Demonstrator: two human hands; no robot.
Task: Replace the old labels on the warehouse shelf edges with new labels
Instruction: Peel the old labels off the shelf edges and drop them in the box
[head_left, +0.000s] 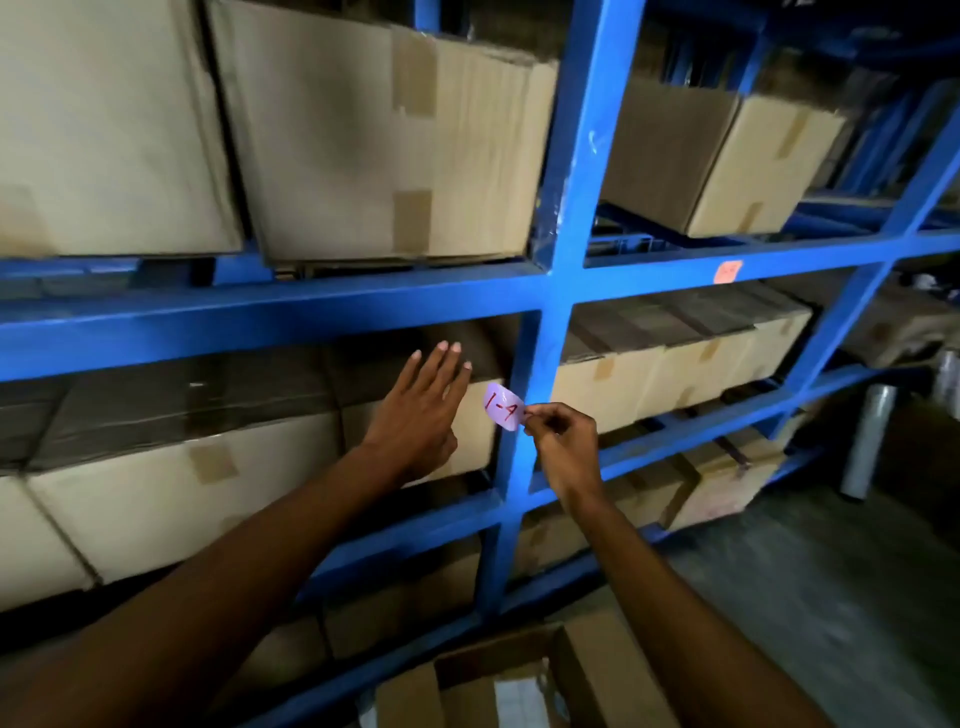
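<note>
My right hand (558, 439) pinches a small pale lilac label (503, 408) by its right edge; red handwriting on it reads "1-4". The label hangs in front of the blue upright post (524, 364) of the shelf rack. To its left my left hand (423, 410) is raised with straight, spread fingers, in front of a cardboard box (470, 441) and holding nothing. An orange label (727, 271) is stuck on the blue shelf edge (675, 260) up to the right.
Cardboard boxes (363, 145) fill the shelves on every level. An open box (519, 680) stands on the floor below my arms. A roll of clear wrap (870, 441) stands upright on the concrete floor at the right.
</note>
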